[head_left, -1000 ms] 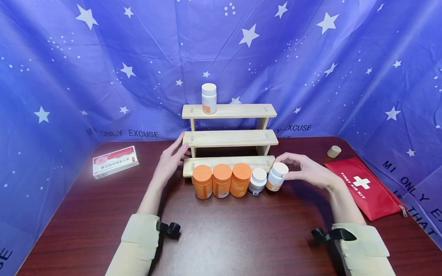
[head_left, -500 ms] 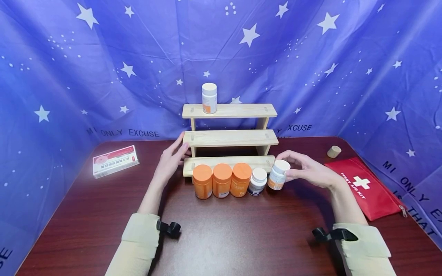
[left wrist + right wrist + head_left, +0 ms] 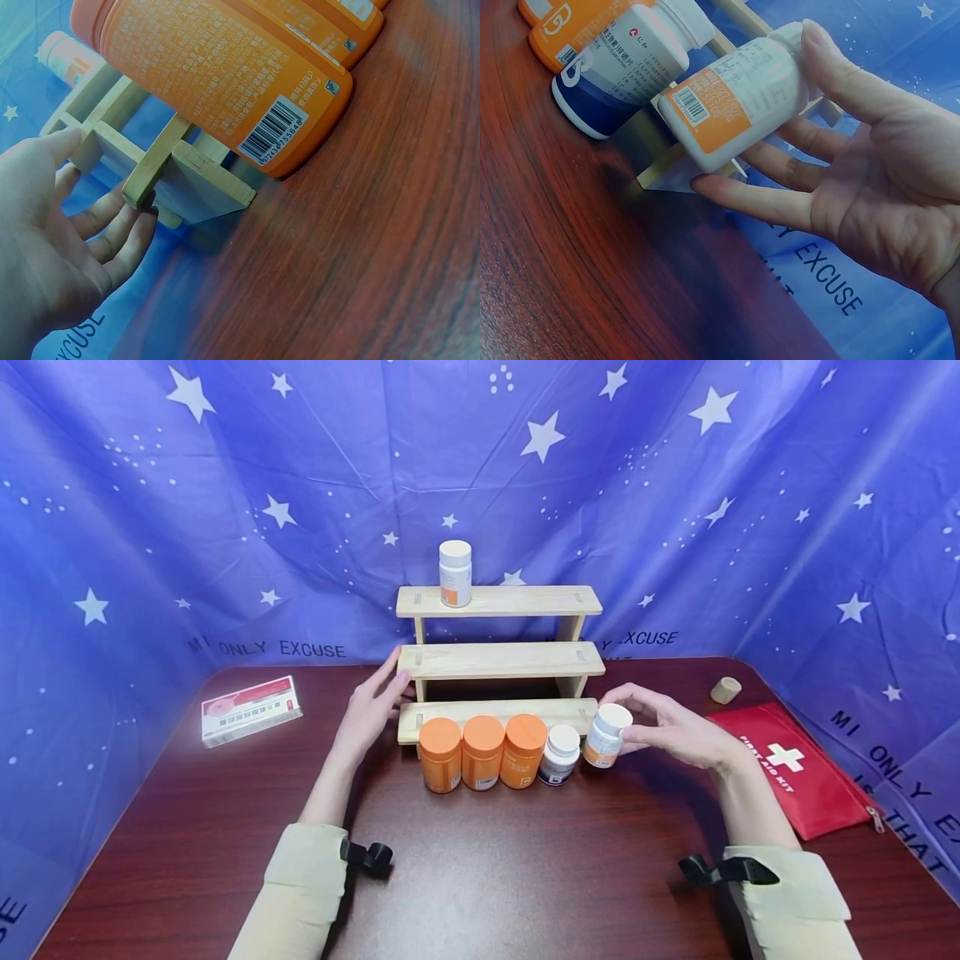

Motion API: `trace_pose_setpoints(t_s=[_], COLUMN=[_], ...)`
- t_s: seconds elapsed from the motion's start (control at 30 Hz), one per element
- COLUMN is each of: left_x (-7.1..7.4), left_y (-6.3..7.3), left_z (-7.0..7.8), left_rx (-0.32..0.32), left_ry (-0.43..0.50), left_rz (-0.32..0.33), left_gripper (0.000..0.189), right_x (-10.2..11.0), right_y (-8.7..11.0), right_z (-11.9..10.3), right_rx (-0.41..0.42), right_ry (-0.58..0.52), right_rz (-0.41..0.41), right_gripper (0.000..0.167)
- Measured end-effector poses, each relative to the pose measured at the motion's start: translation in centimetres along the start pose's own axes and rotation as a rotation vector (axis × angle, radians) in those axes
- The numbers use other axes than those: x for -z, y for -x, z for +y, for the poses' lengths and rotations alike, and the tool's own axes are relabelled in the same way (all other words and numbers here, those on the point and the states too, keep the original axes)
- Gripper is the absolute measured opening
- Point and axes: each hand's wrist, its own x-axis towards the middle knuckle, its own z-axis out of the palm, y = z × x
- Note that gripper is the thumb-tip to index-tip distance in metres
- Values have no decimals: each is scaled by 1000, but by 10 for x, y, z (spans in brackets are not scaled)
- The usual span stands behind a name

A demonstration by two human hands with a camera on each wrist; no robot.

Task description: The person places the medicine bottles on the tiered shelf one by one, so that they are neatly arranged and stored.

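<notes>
My right hand pinches a white pill bottle with an orange label between thumb and fingers. In the right wrist view this bottle is tilted, its base off the table. Beside it stands a white-and-navy pill bottle. Several bottles form a row, including orange ones, in front of a three-tier wooden display stand. My left hand holds the stand's left end, with the thumb at the middle tier; in the left wrist view its fingers curl at a lower board.
Another white bottle stands on the top tier at the left. A medicine box lies on the left of the table. On the right are a red first aid pouch and a small wooden cylinder. A blue star curtain hangs behind.
The white bottle with the orange label has risen slightly and shifted a little right and back in my right hand. My left hand and the stand have stayed put.
</notes>
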Motion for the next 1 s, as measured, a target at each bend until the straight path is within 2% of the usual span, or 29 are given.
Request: trace_pose_setpoints(t_s=[0.47,0.8,1.0], left_x=[0,0,1], left_y=[0,1,1], left_z=[-1,0,1], left_rx=[5,8,6], left_ry=[5,2,4], left_rz=[1,4,2], left_gripper=[66,67,67], right_x=[-3,-7,-8], right_y=[-3,-5,-6], right_z=[-6,-15,-20], right_rx=[20,44,56], right_ry=[-9,32,61], right_rz=[26,125,170], right_gripper=[39,35,40])
